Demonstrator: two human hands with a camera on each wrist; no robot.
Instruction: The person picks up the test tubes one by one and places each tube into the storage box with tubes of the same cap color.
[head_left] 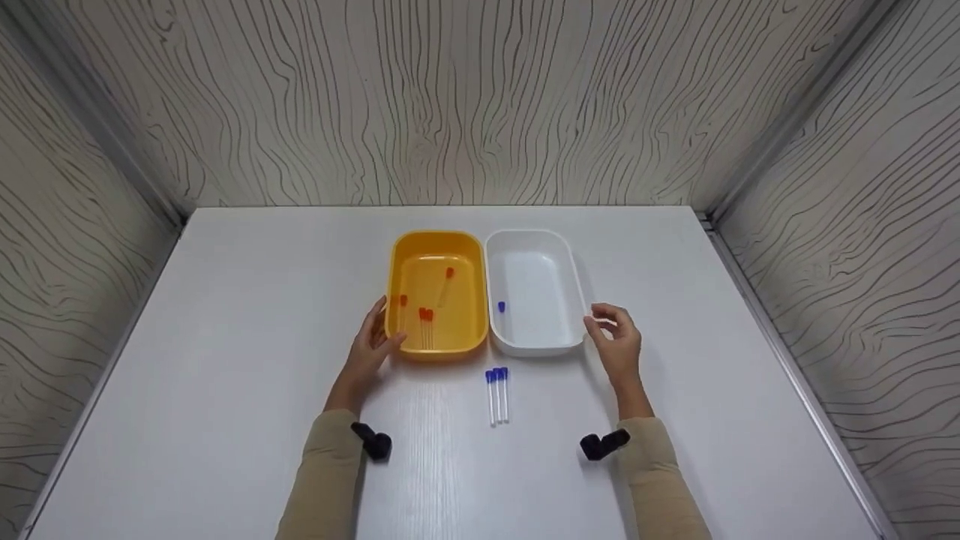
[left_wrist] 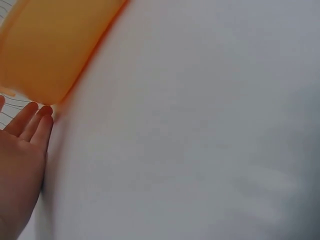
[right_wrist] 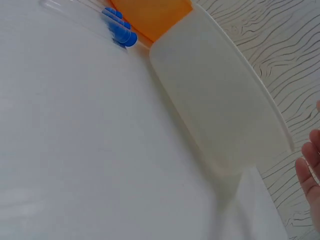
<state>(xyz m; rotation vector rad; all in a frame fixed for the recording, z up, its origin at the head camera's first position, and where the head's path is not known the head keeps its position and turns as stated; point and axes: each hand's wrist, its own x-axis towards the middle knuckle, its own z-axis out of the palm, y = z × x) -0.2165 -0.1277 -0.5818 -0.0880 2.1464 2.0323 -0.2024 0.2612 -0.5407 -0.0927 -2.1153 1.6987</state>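
Note:
In the head view my left hand (head_left: 369,346) is at the front left corner of a yellow tray (head_left: 439,362). Its thumb lies over the front rim, and the fairly straight fingers (left_wrist: 44,127) reach along the outer left wall. Several red-capped clear tubes (head_left: 426,330) lie inside that tray. A white tray (head_left: 536,350) stands right beside it, holding one blue-capped tube (head_left: 502,307). By its front right corner is my right hand (head_left: 619,345), fingers bent loosely, thumb close to the rim, nothing held.
In front of the trays, a few blue-capped clear tubes (head_left: 498,394) lie side by side on the white table (head_left: 247,315). Wood-patterned panels (head_left: 450,105) rise behind and at both sides. A black wrist camera (head_left: 375,442) sits at each sleeve cuff.

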